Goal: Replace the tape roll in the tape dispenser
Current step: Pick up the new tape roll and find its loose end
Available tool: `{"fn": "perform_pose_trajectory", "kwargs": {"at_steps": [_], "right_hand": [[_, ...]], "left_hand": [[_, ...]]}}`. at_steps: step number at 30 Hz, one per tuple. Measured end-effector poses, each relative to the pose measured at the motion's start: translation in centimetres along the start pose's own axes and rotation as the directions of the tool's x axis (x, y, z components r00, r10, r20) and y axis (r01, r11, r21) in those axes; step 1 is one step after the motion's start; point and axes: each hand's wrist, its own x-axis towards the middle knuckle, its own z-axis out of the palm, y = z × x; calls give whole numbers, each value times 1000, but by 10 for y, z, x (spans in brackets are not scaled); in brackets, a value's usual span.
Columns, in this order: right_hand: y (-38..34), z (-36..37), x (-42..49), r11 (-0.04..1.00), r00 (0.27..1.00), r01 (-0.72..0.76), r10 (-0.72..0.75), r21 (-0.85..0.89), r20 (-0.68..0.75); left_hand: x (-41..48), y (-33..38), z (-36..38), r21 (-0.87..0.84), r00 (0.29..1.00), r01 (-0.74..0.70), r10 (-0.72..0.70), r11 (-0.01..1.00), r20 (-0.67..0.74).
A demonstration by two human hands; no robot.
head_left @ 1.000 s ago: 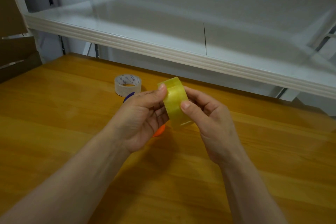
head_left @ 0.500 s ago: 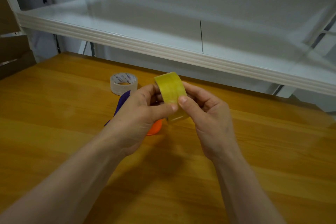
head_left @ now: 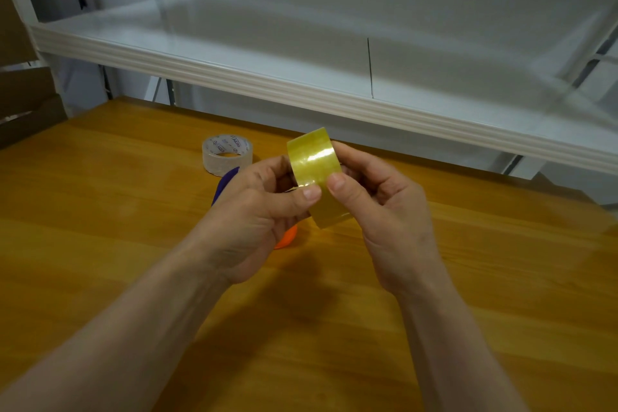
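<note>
A yellowish roll of tape is held on edge above the wooden table, between both hands. My left hand grips its left side, thumb tip pressed on the outer face. My right hand holds the right side, thumb also on the face, close to the left thumb. Behind my left hand lies the tape dispenser, purple with an orange part; most of it is hidden. A clear tape roll with a printed core lies flat further back.
A white shelf overhangs the back of the table. Brown cardboard stands at the far left edge.
The roll has been turned in my hands and lifted slightly. My two thumbs have come together on its outer face.
</note>
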Motion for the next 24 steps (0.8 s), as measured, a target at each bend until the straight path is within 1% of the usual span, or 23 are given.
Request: {"fn": "perform_pose_trajectory", "kwargs": {"at_steps": [3, 8, 11, 14, 19, 24], "right_hand": [[0, -1, 0, 1000, 1000, -11, 11, -16, 29], [1, 0, -1, 998, 996, -16, 21, -61, 89], [2, 2, -1, 997, 995, -41, 47, -61, 89], [1, 2, -1, 997, 996, -45, 50, -63, 68], [1, 3, -2, 996, 997, -77, 78, -41, 14], [1, 4, -2, 997, 999, -53, 54, -48, 4]], "left_hand": [[-1, 3, 3, -50, 999, 18, -20, 999, -28], [-2, 9, 3, -221, 994, 65, -82, 973, -72], [-2, 13, 1, -286, 991, 99, -121, 953, -59], [-2, 15, 7, -212, 990, 122, -135, 970, -46], [-6, 14, 16, -77, 991, 88, -96, 993, -96], [-7, 15, 18, -20, 992, 86, -88, 996, -90]]}}
